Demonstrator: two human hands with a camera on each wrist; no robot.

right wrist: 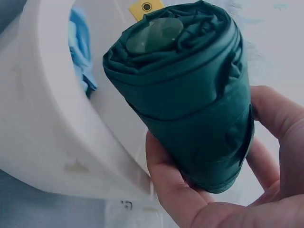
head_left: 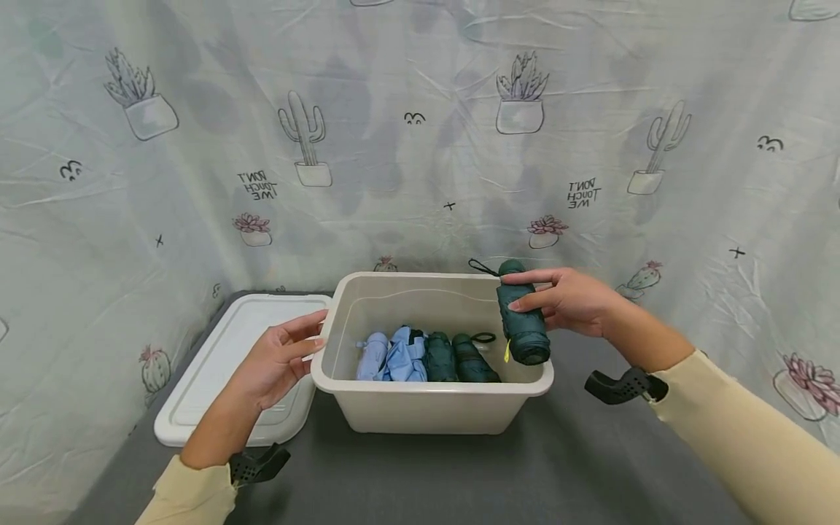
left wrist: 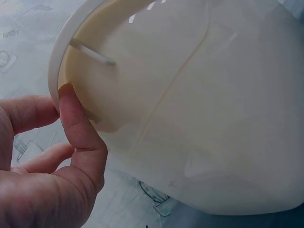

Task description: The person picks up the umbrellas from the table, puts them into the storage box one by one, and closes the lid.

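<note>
My right hand (head_left: 577, 302) grips a folded dark green umbrella (head_left: 525, 334) over the right end of a beige storage box (head_left: 429, 410). A black wrist loop hangs from the umbrella's far end, and a small yellow tag (right wrist: 145, 7) shows beside it. The right wrist view looks at its rolled near end. My left hand (head_left: 278, 363) pinches the box's left rim, with the thumb against it in the left wrist view. Inside the box, a pale lavender umbrella (head_left: 373, 356), a light blue one (head_left: 405, 359) and two dark green ones (head_left: 440, 359) lie side by side.
A white lid (head_left: 262, 315) lies flat on the grey tabletop (head_left: 420, 481), left of the box and partly behind my left forearm. A curtain (head_left: 420, 160) printed with cactus drawings hangs right behind the box.
</note>
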